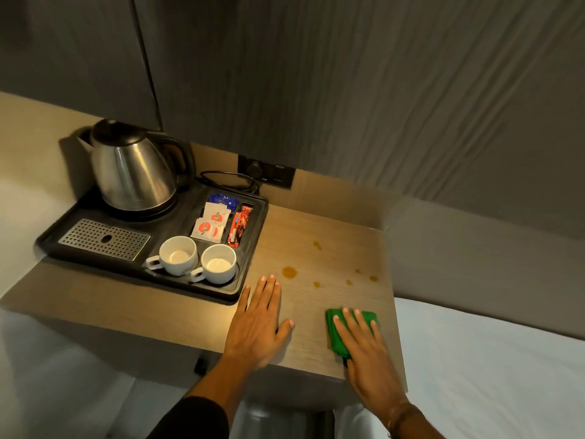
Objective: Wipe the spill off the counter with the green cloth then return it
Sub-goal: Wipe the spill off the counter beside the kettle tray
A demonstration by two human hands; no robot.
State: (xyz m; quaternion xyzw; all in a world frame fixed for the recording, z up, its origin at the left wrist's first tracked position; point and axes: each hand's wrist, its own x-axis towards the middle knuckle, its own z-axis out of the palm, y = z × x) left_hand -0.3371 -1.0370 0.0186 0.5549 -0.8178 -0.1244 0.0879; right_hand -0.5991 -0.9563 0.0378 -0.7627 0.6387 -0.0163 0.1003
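Note:
A folded green cloth [336, 334] lies on the wooden counter [316, 236] near its front right corner. My right hand [364, 353] rests flat on top of the cloth, fingers spread, covering most of it. My left hand [258, 324] lies flat and empty on the counter to the left of the cloth. Several amber spill drops sit just beyond the hands: the largest spill drop [289, 272] is in front of my left fingertips, and smaller drops [373, 278] lie to the right and one drop [317, 245] farther back.
A black tray [250, 274] on the left holds a steel kettle [133, 172], two white cups [177, 255], sachets [210, 224] and a drip grille. A wall socket [266, 171] with a cord is behind. The counter's right edge meets a white bed [490, 359].

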